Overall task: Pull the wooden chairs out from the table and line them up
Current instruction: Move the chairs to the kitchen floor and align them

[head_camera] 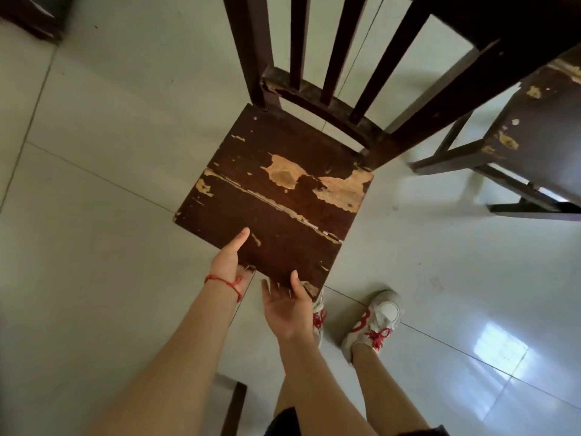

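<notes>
The left hand (228,259) pinches the front edge of the chair (276,190) — thumb on top, fingers hidden beneath. Just beside it the right hand (287,305) lies palm up, fingers loosely spread, thumb touching the same edge, not clearly gripping. Beyond the fingertips and to their right stands a second chair (534,136) — the lining up looks unfinished.

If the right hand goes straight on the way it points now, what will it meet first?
The front edge of the chair seat; the right hand looks almost at it, though depth is unclear.
</notes>
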Tool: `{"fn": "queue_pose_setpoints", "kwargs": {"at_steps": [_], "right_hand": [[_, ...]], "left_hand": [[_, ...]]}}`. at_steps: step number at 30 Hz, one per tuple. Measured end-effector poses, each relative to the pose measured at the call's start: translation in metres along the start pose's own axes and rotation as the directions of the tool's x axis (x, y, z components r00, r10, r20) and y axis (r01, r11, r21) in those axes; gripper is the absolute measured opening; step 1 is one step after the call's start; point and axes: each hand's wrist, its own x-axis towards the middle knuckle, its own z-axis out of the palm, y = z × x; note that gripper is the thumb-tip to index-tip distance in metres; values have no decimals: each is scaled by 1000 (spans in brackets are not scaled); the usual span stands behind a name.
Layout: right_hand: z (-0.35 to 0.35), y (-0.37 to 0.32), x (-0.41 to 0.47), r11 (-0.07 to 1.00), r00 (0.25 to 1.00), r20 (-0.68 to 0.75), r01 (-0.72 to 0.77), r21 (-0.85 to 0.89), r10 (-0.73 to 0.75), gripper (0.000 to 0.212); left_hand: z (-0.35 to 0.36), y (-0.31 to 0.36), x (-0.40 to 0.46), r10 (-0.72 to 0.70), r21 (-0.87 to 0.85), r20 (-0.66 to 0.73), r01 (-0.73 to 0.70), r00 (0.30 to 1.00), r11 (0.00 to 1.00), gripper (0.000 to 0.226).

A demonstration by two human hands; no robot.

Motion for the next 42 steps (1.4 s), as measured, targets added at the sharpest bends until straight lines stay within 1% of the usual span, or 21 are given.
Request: {"fn": "queue_pose_setpoints", "kwargs": {"at_steps": [4, 6, 8, 11, 14, 17, 19, 22, 24, 28, 31, 33, 35, 39, 42], "right_hand": [[3, 0, 10, 997, 997, 62, 32, 74, -36, 61], [7, 0, 12, 996, 998, 53, 37, 78, -41, 62], [9, 0, 14, 997, 999, 7, 42, 65, -43, 64], [11, -4, 9, 998, 998, -6, 60, 20, -60, 62], [22, -10, 3, 996, 996, -5, 84, -19, -84, 52], [37, -21, -7, 994, 994, 2, 108, -19, -108, 55], [51, -33, -12, 993, 993, -4, 119, -19, -119, 57], [72, -55, -17, 990, 991, 26, 136, -27, -135, 41], [85, -76, -16, 988, 987, 61, 149, -36, -146, 32], [111, -122, -9, 976, 971, 158, 195, -96, -179, 33], [131, -166, -4, 964, 958, 205, 232, -133, -202, 17], [144, -195, -1, 954, 950, 216, 261, -150, -226, 24], [155, -221, 1, 946, 945, 221, 281, -162, -243, 32], [169, -260, 7, 948, 944, 211, 286, -143, -253, 23], [174, -276, 13, 952, 945, 209, 279, -123, -250, 21]], "left_hand": [[-2, 0, 12, 7, -123, 119, 8, 993, 992, 34], [-4, -1, 15, 14, -164, 160, 13, 987, 986, 25], [-5, -2, 19, 20, -151, 187, 9, 982, 988, 21], [-9, 0, 20, 34, -102, 255, -8, 966, 995, 25], [-4, 8, 17, 71, -61, 302, -55, 951, 997, 31], [13, 18, 6, 102, -75, 322, -82, 941, 994, 35], [29, 24, -3, 107, -83, 340, -83, 935, 993, 42], [59, 33, -17, 141, -65, 393, -125, 909, 990, 51], [83, 37, -21, 154, -81, 413, -132, 898, 988, 51], [131, 44, -23, 185, -134, 442, -139, 878, 981, 52], [178, 45, -24, 195, -168, 444, -133, 875, 977, 52], [210, 44, -24, 193, -174, 441, -127, 877, 976, 51], [237, 41, -22, 187, -191, 426, -115, 885, 975, 50], [281, 38, -16, 174, -195, 410, -101, 895, 976, 33], [300, 38, -10, 168, -167, 412, -107, 896, 980, 28]]}}
